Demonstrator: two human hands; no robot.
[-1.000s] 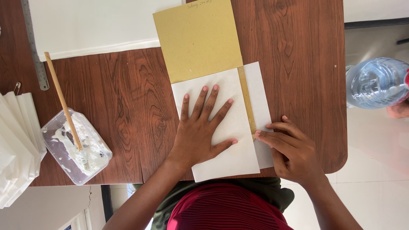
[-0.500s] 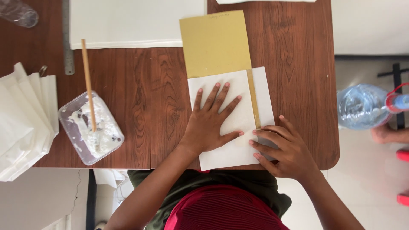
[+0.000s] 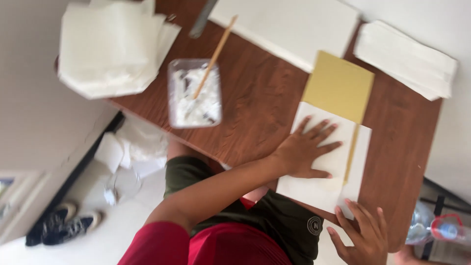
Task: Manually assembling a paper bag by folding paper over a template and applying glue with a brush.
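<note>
While your left hand lies flat, fingers spread, on the white sheet beside the yellow card, your right hand hovers empty at its corner; lift carelessly and the sheet may skew.

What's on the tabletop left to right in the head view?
Stack of white sheets → clear tub of white paste with a wooden stick → left hand flat on white paper → right hand.
</note>
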